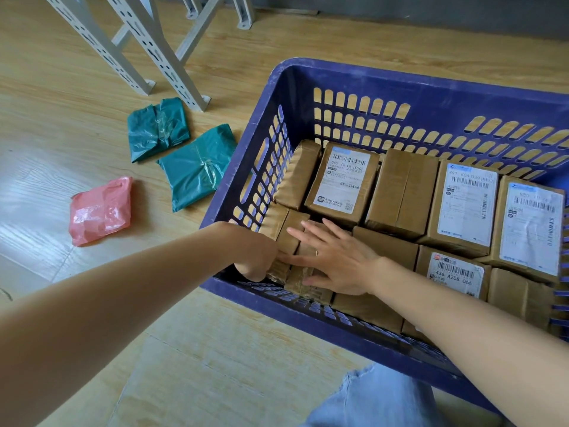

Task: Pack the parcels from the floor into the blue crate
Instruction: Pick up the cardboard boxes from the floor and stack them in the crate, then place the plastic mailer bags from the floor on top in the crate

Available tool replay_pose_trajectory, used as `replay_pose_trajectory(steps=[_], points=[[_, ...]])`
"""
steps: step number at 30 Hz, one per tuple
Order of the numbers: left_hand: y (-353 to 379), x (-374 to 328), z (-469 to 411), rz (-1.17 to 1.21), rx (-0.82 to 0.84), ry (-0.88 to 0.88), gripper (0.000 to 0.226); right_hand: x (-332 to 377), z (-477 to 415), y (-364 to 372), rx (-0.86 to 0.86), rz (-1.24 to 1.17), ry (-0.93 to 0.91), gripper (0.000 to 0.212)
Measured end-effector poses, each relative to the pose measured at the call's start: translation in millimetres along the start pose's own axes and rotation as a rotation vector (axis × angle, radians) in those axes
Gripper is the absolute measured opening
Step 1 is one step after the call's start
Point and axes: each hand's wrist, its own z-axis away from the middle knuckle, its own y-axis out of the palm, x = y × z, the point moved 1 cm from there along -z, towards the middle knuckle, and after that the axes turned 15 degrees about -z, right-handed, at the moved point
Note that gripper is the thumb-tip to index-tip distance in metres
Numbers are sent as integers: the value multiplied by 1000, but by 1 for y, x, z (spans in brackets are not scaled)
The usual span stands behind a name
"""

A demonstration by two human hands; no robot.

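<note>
The blue crate [363, 80] stands on the wooden floor and holds several brown cardboard parcels, some with white labels [345, 180]. My left hand [257, 257] reaches into the crate's near left corner, its fingers curled down around a small brown parcel [286, 229] there. My right hand [335, 257] lies flat with fingers spread on the parcels beside it. On the floor left of the crate lie two green bag parcels [157, 127] [197, 167] and one pink bag parcel [100, 211].
White metal shelf legs [147, 47] stand on the floor behind the green parcels. A grey wall runs along the back. My knee in light blue denim [375, 402] is at the bottom, in front of the crate.
</note>
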Motion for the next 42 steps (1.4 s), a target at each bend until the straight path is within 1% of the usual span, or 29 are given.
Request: replay_pose_trajectory(steps=[3, 5, 6, 8, 10, 11, 13, 16, 18, 21, 26, 28, 32, 37, 42], points=[[2, -4, -1, -29, 39, 21, 19, 1, 0, 5, 4, 50, -8, 58], [3, -6, -4, -57, 66, 4, 19, -1, -1, 7, 12, 67, 1, 58], [4, -6, -6, -62, 71, 0, 18, -1, -1, 6, 27, 67, 10, 58], [6, -5, -9, -91, 46, -22, 26, 2, -2, 2, 83, 75, 42, 57], [5, -4, -5, -63, -36, -77, 31, 7, 2, -6, 119, 95, 65, 59], [2, -4, -2, -68, -89, -79, 33, 10, 7, -12, 106, 88, 79, 60], [-7, -4, 10, -24, -173, -73, 38, 10, 23, -25, 40, 52, 124, 59], [-21, -5, 31, 127, -320, -129, 47, 7, 57, -50, -47, 19, 216, 58], [-31, -11, 44, 176, -414, -149, 50, 8, 83, -68, -99, -41, 296, 57], [-51, -28, 68, 212, -564, -142, 53, 17, 129, -97, -202, -97, 421, 59], [-89, -67, 117, 193, -764, -83, 55, 44, 213, -144, -381, -53, 605, 62], [-106, -87, 138, 235, -841, -23, 57, 59, 248, -161, -443, -23, 677, 61], [-139, -133, 175, 219, -1002, 108, 58, 91, 322, -184, -559, 16, 815, 60], [-175, -208, 218, 196, -1192, 293, 57, 127, 416, -190, -734, 54, 944, 60], [-202, -305, 255, 144, -1248, 539, 60, 156, 513, -167, -923, -37, 1085, 59]])
